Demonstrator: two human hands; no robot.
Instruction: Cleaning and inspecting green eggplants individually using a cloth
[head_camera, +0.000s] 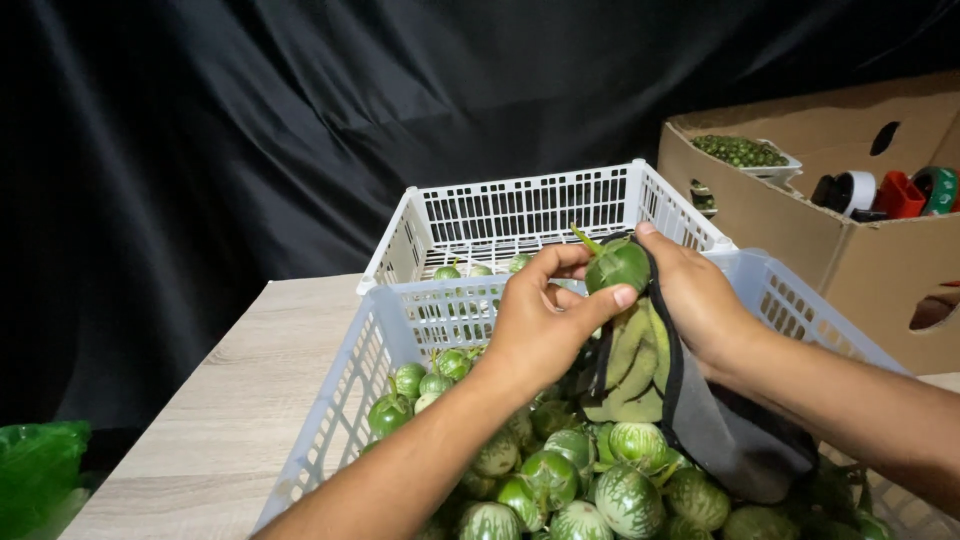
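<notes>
Over the near white slatted plastic basket (330, 400), at centre frame: one round green eggplant with a short stem (617, 265), pinched between thumb and fingers of the left hand (540, 320), fingers closed on it, held at the mouth of a grey cloth pouch with black edging (720, 430). Right hand (700, 300): fingers curled around the pouch's upper rim, gripping it and holding it open; the pouch hangs down over the basket's heap. Inside the pouch opening: pale green rounded pieces (635, 365), possibly more produce, though the view there is too dim to tell. Near basket contents: a heap of round green-and-white striped eggplants (600, 490), filling the lower part beneath both forearms. Behind and touching it: a second white slatted plastic basket (520, 210), holding a few green eggplants (450, 272) at its bottom. Both baskets stand on a pale wood-grain counter (230, 400). At right: an open brown cardboard box (800, 210) holding a white tray of small green berries (742, 152) and rolls of tape (890, 192). At lower left: a green plastic bag (35, 470). Backdrop: black draped cloth (250, 120).
</notes>
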